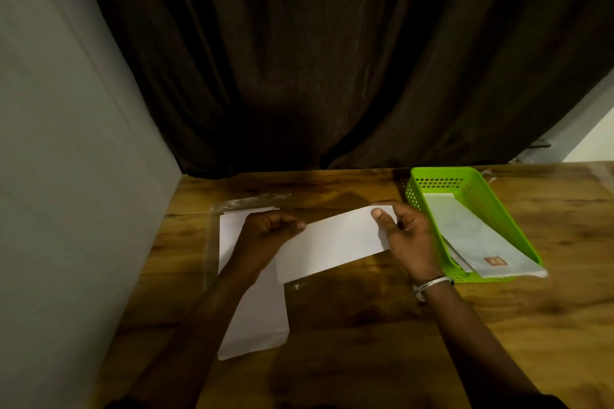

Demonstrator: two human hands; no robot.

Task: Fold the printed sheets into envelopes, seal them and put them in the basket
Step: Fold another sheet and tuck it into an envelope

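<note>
While both hands hold a white folded sheet (332, 244) slantwise in the middle of the frame, its low end lies toward the left and its high end rises toward the right. The left hand (270, 226) pinches the left end, thumb on top and the other fingers curled under the paper. The right hand (407, 236) pinches the upper right corner, thumb pressed on the face and fingers behind the edge. Whether the paper rests on the wooden table (365, 335) or is held just above it cannot be told. A thin bracelet (432, 284) circles the right wrist. Under the left forearm, at lower left of centre, lies a stack of sheets (257, 319), white and plain on top, with the held sheet's low end overlapping it. Crinkled clear plastic wrap (252, 200) shows along the stack's far edge. Just beside the right hand, at the right of the frame, stands a bright green basket (442, 173) with perforated walls. Inside it lie pale envelopes (465, 232), and the nearest one pokes out over the near rim and bears a small reddish-brown mark. A dark curtain (332, 60) fills the upper frame behind the table, and a grey wall (66, 143) runs down the left side.
</note>
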